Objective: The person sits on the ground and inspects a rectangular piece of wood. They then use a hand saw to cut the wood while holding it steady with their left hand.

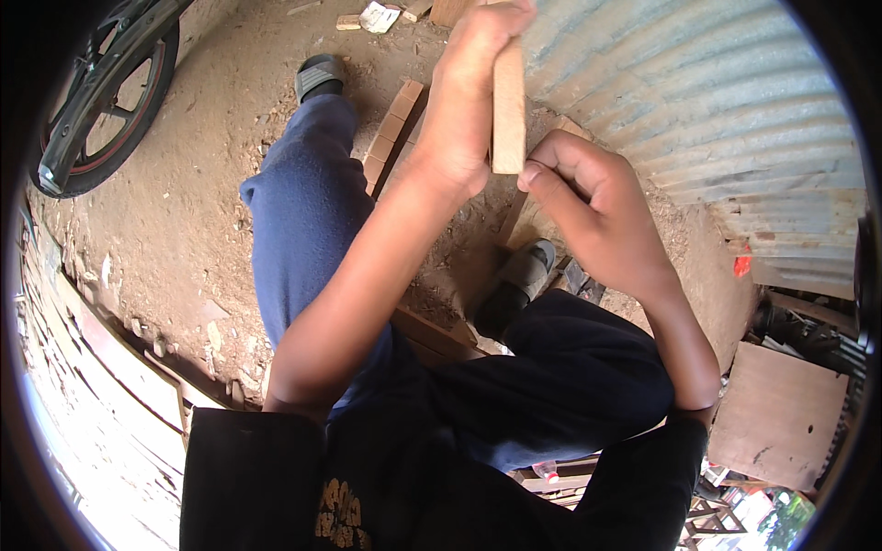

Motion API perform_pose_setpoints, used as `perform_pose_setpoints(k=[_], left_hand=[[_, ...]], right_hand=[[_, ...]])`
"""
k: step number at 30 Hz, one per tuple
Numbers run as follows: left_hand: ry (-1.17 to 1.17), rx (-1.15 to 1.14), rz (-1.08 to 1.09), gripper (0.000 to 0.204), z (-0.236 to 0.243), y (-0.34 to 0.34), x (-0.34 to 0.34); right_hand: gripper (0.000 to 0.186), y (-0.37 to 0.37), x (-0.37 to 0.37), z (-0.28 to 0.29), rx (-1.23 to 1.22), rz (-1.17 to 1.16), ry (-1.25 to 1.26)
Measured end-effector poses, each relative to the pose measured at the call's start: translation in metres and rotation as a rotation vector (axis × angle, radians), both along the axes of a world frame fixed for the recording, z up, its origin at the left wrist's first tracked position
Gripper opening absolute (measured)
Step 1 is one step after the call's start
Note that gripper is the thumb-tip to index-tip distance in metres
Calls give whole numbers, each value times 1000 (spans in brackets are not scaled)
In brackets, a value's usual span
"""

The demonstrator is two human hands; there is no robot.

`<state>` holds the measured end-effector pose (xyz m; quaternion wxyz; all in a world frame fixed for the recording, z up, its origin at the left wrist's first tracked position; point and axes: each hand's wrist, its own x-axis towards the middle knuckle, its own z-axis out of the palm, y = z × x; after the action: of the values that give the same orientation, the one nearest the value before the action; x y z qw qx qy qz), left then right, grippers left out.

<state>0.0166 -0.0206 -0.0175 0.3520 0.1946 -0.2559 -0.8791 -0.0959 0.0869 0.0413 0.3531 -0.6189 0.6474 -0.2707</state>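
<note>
Daylight falls softly on the wooden bar (509, 110), its face pale and its edges fairly crisp. At the bar's far end, the fingers of the left hand (467, 92) look slightly smeared. Right of the bar, the corrugated sheet (680, 101) carries a cool, milky sheen. Well below and left of it, the slatted boards (101, 367) burn out to white glare with a bluish fringe. Below the bar, the black shirt (432, 468) sinks into near-detailless dark. Far out from the bar, straight edges bend toward a black fisheye rim.
</note>
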Motion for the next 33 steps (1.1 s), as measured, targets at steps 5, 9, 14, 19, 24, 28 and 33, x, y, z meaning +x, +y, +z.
perform_pose_setpoints(k=[5, 9, 14, 19, 24, 28, 33], left_hand=[[-145, -85, 27, 49, 10, 2, 3], [-45, -6, 63, 58, 12, 3, -5], [-144, 57, 100, 64, 6, 1, -4], [-173, -114, 1, 56, 16, 6, 1], [56, -136, -113, 50, 13, -3, 7], [-64, -8, 67, 51, 6, 3, -7], [-197, -68, 85, 56, 20, 7, -2]], right_hand=[[11, 3, -7, -11, 0, -21, -121], [11, -5, -15, -9, -39, 34, 38], [11, 5, -8, -3, -67, 8, 7], [12, 7, -4, 10, 193, -134, -190], [14, 0, -16, 5, 206, -109, -182], [14, 0, -26, -8, 85, -55, -213], [9, 8, -16, 2, 61, -38, -104]])
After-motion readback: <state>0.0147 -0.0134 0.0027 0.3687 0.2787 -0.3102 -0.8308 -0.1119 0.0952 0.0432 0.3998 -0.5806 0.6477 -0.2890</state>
